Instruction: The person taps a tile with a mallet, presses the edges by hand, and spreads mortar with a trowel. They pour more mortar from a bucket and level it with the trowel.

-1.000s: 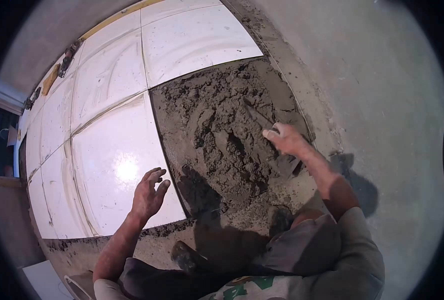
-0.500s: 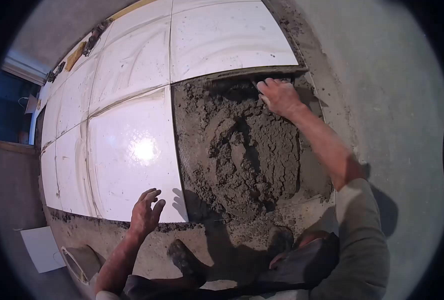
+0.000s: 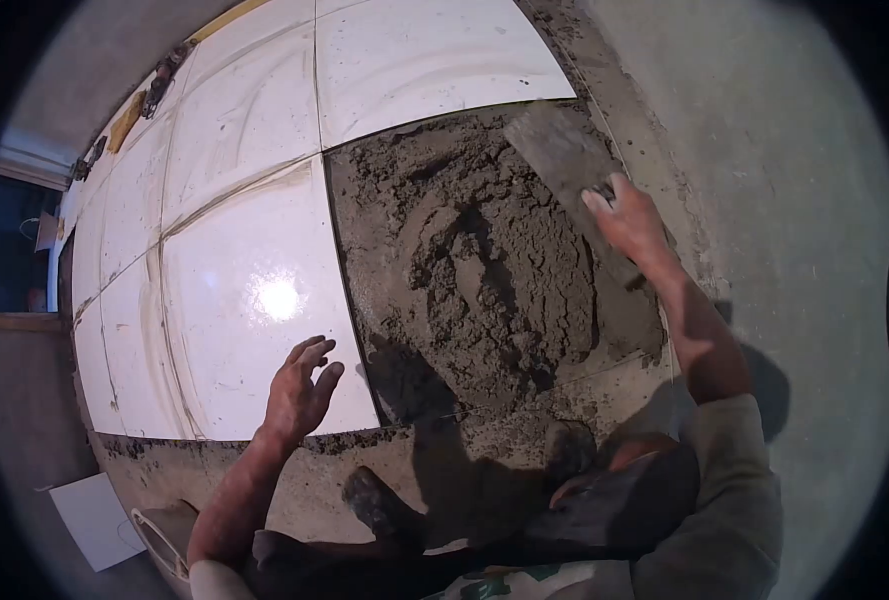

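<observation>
My right hand [image 3: 630, 222] grips a long flat trowel [image 3: 557, 150], held diagonally over the right side of the mortar bed; the handle is mostly hidden by the fingers. The wet grey mortar [image 3: 455, 270] is lumpy and cracked, with a raised heap and a dark furrow down its middle. My left hand [image 3: 303, 392] hovers with its fingers apart and nothing in it, near the front corner of a white floor tile [image 3: 250, 255]. Another white tile [image 3: 420, 65] borders the mortar on the far side.
More smeared tiles [image 3: 230, 115] extend left. Dark tools [image 3: 168, 78] and a yellowish item [image 3: 127, 122] lie along their far edge. My boots [image 3: 377, 500] stand at the front. A pale bucket [image 3: 170, 530] and a white sheet [image 3: 100, 522] are at lower left.
My right hand has brought the trowel from the far tile edge toward me and to the right, turning it from crosswise to diagonal. My left hand stays near the tile corner.
</observation>
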`<state>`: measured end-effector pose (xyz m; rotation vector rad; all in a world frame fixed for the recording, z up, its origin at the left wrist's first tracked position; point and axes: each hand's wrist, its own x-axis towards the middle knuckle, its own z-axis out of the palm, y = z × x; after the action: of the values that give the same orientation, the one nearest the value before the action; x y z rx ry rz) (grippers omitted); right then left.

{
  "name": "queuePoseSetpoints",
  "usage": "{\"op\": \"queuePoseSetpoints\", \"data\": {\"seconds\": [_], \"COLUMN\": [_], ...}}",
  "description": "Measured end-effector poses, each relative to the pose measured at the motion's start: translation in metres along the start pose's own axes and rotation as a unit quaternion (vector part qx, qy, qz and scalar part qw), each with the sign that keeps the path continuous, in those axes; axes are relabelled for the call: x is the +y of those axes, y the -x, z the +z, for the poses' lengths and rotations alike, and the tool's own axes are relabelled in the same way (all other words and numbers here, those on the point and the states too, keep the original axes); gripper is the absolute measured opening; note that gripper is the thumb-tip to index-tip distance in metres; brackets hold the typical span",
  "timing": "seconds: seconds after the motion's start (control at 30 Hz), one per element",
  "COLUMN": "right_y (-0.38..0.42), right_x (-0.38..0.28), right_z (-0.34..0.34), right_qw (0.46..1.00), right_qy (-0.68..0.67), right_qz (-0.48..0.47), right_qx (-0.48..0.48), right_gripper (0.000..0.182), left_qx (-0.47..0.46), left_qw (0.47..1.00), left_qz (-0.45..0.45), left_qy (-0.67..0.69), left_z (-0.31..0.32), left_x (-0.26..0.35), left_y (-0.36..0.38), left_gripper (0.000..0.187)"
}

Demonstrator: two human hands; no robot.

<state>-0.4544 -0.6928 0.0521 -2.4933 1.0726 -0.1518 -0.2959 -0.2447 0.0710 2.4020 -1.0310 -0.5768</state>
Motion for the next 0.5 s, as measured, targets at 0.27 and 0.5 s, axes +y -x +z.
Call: {"op": "queuePoseSetpoints", "data": {"seconds": [0.27, 0.5], "right_y": [0.029, 0.098], "right_x": [-0.049, -0.083], "right_z": [-0.004, -0.027], "right_qw": [0.994, 0.982], "right_qy": [0.061, 0.061], "right_qz": [-0.094, -0.114], "right_qx": [-0.011, -0.141], "right_gripper": [0.041, 0.036], "left_qx": [-0.011, -0.016], "left_qw": [0.998, 0.997], "left_qz": [0.059, 0.063], "left_qy": [0.023, 0.048], "left_z": [0.009, 0.0], "left_x": [-0.009, 0.001], "left_y": [-0.002, 0.012], "left_gripper": [0.034, 0.043]}}
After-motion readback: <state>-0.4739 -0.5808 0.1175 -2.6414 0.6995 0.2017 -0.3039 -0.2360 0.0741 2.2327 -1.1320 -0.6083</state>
